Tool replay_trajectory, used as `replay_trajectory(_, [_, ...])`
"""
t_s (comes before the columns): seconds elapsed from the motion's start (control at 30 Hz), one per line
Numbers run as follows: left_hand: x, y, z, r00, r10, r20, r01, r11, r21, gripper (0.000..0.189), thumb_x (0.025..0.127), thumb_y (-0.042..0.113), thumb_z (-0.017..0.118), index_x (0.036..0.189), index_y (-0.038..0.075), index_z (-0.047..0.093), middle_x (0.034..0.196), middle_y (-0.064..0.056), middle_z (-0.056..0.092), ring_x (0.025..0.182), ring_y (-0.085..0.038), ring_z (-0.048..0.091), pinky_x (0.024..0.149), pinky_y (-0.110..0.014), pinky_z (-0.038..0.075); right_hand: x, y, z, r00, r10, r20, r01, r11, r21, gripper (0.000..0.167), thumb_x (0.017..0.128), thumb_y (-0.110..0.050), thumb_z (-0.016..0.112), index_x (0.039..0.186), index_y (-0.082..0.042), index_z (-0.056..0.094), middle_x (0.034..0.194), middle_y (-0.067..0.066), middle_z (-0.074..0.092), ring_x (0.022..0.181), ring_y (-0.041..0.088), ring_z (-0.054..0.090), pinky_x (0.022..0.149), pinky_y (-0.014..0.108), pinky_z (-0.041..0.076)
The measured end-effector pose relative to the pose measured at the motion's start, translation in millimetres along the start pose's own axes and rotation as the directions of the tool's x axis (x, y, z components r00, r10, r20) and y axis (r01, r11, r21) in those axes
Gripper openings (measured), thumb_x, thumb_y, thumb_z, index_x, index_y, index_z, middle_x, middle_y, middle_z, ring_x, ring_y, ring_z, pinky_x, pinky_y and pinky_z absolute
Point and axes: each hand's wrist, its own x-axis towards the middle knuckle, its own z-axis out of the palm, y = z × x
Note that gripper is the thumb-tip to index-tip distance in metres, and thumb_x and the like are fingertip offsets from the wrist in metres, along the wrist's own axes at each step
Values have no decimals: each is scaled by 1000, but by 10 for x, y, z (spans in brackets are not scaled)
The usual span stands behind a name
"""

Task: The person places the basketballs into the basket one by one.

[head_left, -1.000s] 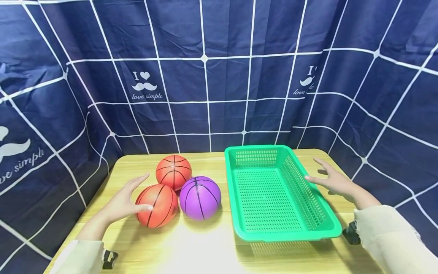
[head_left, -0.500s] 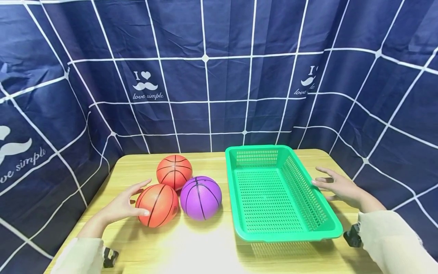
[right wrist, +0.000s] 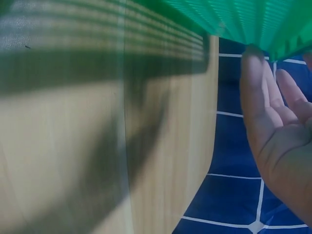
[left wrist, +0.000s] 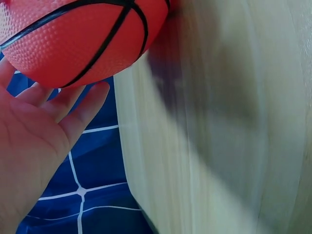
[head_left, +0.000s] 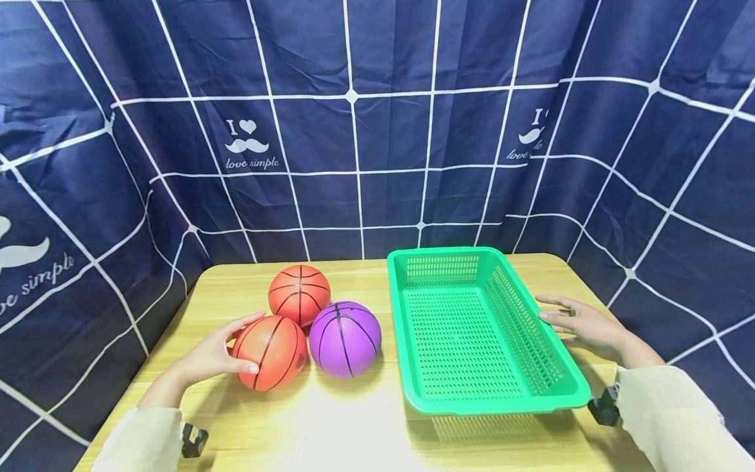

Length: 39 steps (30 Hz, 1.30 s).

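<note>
An orange-red basketball (head_left: 274,357) with black lines sits nearest on the left of the table, and my left hand (head_left: 206,357) curves round its left side. The thumb lies on its front and the fingers reach its far side; in the left wrist view they come up against the ball's edge. Behind it rests another orange-red basketball (head_left: 299,294), and a purple basketball (head_left: 348,347) stands to the right. My right hand (head_left: 590,331) is beside the right wall of a green plastic basket (head_left: 495,408), fingers relaxed, with a fingertip at its rim.
The wooden table (head_left: 348,432) carries all of these, with its far edge close behind the basket. Dark blue cloth (head_left: 389,131) with white grid lines hangs behind and on both sides. The basket has slotted walls and a perforated floor.
My left hand has closed in on the near orange-red basketball. The right hand has drawn its fingers together and come down beside the basket's rim. Balls and basket stay put.
</note>
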Motion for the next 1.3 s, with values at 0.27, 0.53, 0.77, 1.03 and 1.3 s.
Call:
replay_trajectory(0.27, [-4, -34, 10, 1000, -7, -4, 7, 1000, -23, 85, 69, 12, 85, 141, 2, 41, 134, -26, 45, 112, -43, 47, 75, -35, 52, 5, 20, -20, 999, -50, 15, 50, 998, 28, 62, 101, -22, 49, 150, 0, 19, 130, 4, 54, 107, 0, 53, 100, 58, 34])
replay_trajectory(0.53, [-17, -69, 7, 1000, 2, -24, -3, 999, -44, 84, 69, 10, 85, 140, 1, 42, 134, -23, 46, 109, -30, 51, 75, -34, 53, 23, 26, -13, 998, -64, 18, 63, 996, 63, 61, 101, -20, 50, 150, -2, 20, 125, -6, 59, 108, 1, 54, 99, 47, 36])
replay_trajectory(0.77, [-33, -88, -9, 998, 19, -60, -21, 999, -31, 79, 67, 11, 86, 137, 5, 49, 131, -21, 49, 108, -17, 52, 75, -34, 53, 32, 54, -4, 997, -74, 23, 71, 992, 108, 60, 100, -17, 50, 150, -1, 21, 122, -9, 60, 108, 0, 54, 86, 20, 42])
replay_trajectory(1.03, [-44, -65, -112, 997, 58, -54, -63, 993, -96, 76, 69, 1, 82, 136, 0, 46, 124, 7, 55, 105, -5, 53, 77, -32, 53, 35, 63, -7, 996, -83, 30, 78, 989, 129, 59, 100, -16, 50, 150, -2, 22, 122, -8, 61, 108, -1, 54, 85, 17, 42])
replay_trajectory(1.3, [49, 133, -268, 988, 147, -52, -154, 977, -147, 74, 71, -9, 76, 137, -2, 43, 121, 14, 56, 104, -6, 55, 77, -30, 53, 36, 64, -11, 996, -83, 27, 79, 988, 131, 59, 100, -16, 50, 149, 0, 22, 121, -13, 60, 108, -2, 54, 84, 19, 42])
